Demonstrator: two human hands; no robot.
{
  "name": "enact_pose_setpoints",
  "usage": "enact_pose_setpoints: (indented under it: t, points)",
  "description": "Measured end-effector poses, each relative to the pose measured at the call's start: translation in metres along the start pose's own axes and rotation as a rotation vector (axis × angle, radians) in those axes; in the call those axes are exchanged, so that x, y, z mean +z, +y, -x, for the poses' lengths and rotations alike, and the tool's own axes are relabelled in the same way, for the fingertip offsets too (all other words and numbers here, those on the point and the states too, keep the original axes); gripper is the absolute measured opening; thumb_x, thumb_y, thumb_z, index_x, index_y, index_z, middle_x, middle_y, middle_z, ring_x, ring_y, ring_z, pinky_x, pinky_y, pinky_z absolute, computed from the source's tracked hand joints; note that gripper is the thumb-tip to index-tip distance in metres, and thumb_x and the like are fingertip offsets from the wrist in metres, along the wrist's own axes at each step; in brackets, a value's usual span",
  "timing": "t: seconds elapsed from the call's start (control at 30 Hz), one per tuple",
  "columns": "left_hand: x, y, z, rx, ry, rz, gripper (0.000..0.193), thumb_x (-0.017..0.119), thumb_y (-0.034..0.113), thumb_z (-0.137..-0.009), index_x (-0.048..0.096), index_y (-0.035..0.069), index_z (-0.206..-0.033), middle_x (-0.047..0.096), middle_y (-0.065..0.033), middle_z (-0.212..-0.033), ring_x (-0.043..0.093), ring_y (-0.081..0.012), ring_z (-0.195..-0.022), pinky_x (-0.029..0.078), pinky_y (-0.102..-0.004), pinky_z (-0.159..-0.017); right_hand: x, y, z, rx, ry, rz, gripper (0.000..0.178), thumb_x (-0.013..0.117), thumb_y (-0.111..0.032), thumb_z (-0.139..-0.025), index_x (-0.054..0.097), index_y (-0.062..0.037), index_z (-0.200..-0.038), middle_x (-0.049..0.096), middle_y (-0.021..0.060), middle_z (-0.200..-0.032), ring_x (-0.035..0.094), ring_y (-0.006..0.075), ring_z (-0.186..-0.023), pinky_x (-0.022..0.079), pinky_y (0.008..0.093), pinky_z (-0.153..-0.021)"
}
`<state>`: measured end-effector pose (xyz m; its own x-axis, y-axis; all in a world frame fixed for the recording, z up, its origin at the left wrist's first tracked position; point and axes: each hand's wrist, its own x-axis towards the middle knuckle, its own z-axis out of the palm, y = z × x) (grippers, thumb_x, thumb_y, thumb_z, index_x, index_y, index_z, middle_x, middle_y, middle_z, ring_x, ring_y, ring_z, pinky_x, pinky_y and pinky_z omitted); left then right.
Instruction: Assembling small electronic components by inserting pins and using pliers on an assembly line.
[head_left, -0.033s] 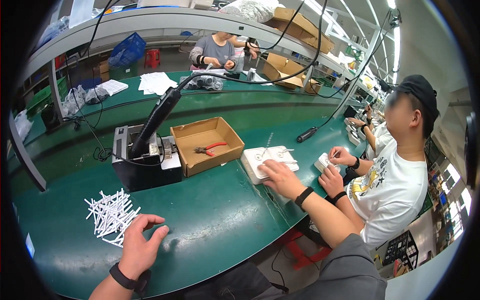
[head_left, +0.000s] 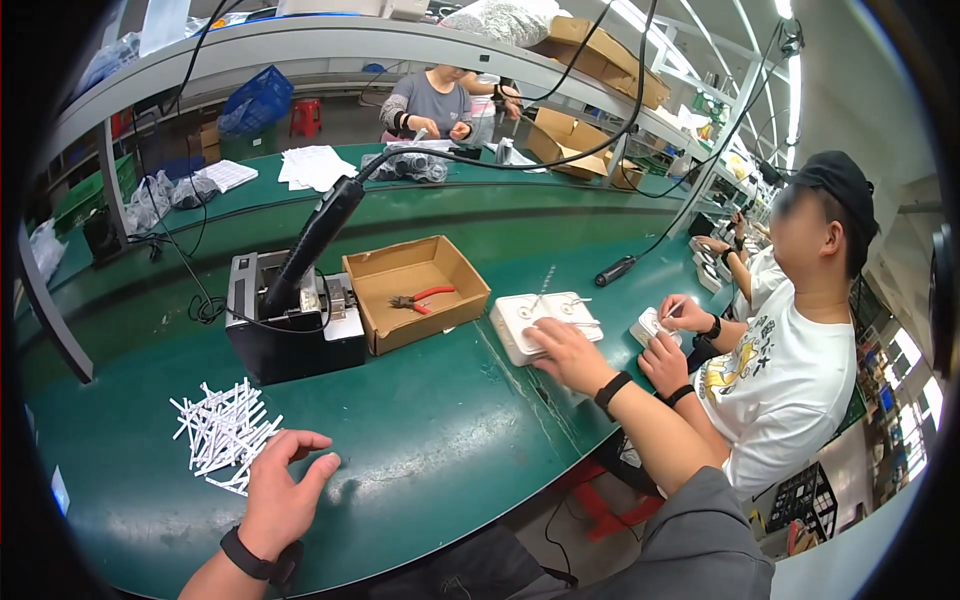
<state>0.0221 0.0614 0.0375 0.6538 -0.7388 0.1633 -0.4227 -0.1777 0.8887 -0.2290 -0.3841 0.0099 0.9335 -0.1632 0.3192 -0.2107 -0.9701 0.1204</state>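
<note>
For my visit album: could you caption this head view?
Left hand rests by white sticks on a green bench; right hand presses a white plate.

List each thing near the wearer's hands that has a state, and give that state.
left hand: open, flat on the table beside the white sticks
white sticks: loose pile
right hand: resting on the white plate
white plate: lying flat
cardboard box: open, red-handled pliers inside

Left hand (head_left: 282,497) beside white sticks (head_left: 224,433); right hand (head_left: 566,352) on white plate (head_left: 540,318), green bench (head_left: 440,440)
</note>
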Motion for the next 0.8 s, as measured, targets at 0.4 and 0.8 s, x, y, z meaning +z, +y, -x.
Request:
enact_pose_setpoints:
  t: [0.4, 0.8]
  points:
    - [-0.018, 0.016, -0.003, 0.012, 0.038, 0.1, 0.024, 0.077, 0.016, -0.097, 0.072, 0.0, -0.114, 0.074, -0.0096, -0.109, 0.071, -0.0203, -0.101, 0.057, -0.0346, -0.095, -0.013, -0.065, -0.044, 0.046, 0.266, 0.009, 0.048, 0.077, -0.01, -0.088, 0.061, -0.0061, -0.133, 0.061, 0.0183, -0.137, 0.062, 0.0397, -0.122, 0.051, 0.0447, -0.103]
    - [-0.204, 0.167, 0.186, 0.085, 0.696, 0.409, 0.039, 0.047, 0.029, -0.116, 0.066, -0.002, -0.131, 0.072, -0.0121, -0.117, 0.072, -0.0201, -0.105, 0.061, -0.033, -0.087, -0.021, -0.223, -0.075, -0.299, -0.332, -0.834, 0.025, 0.075, -0.001, -0.086, 0.067, 0.0025, -0.109, 0.062, 0.0128, -0.086, 0.062, 0.0249, -0.076, 0.051, 0.0347, -0.073]
